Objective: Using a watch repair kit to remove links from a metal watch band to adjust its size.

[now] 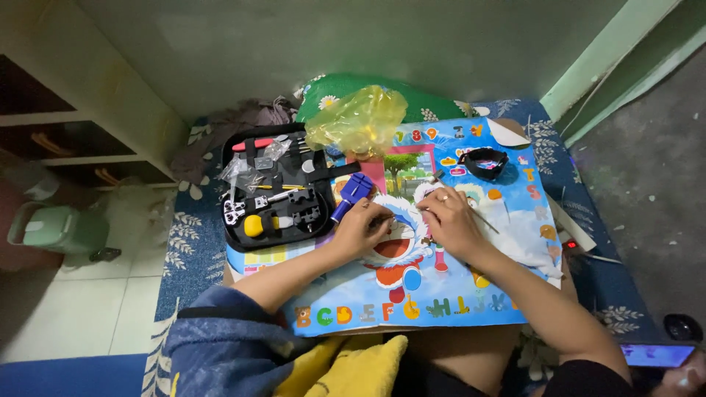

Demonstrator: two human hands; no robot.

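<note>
My left hand [362, 226] rests on a colourful cartoon mat [441, 294], fingers curled round a small object I cannot make out. Close beside it, my right hand [450, 219] pinches a thin metal tool [485, 222] whose shaft sticks out to the right. A ring shows on one right finger. A blue plastic tool [353, 192] lies just above my left hand. Both hands meet over the cartoon figure in the mat's middle.
An open black tool case [273, 187] with several small tools lies left of the hands. A yellow plastic bag [358, 117] and a green cushion [434, 109] sit behind. A small black dish [485, 162] stands at the back right. A phone [657, 355] lies lower right, a green bin [59, 228] far left.
</note>
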